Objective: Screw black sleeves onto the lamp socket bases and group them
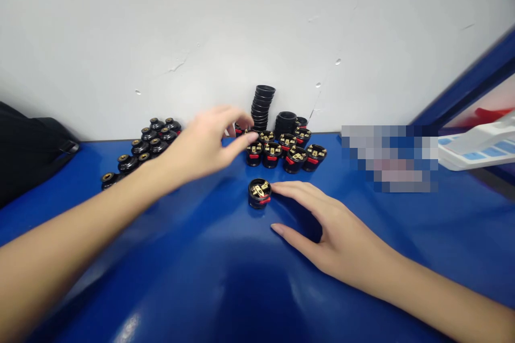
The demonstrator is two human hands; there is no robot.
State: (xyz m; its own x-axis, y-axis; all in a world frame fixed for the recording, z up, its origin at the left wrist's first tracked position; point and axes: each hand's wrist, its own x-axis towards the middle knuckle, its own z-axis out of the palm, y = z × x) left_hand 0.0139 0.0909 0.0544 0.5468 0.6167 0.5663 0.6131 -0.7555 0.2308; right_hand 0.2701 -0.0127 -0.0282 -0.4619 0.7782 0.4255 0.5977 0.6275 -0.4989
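Observation:
A single black round socket, with brass contacts inside and a red tab on its side, stands upright on the blue table. Just right of it is my right hand, fingers and thumb apart, the index fingertip at or very near the socket's rim. My left hand hovers farther back, thumb and fingers curved but spread, at the left edge of a group of similar sockets. Nothing shows between its fingers; whether it touches a socket I cannot tell. Behind the group rises a leaning stack of black threaded rings.
A shorter ring stack stands at the back. Left are rows of black domed caps with brass centres, partly behind my left forearm. A black bag lies far left; a white tray with blue compartments is right. A white wall bounds the back.

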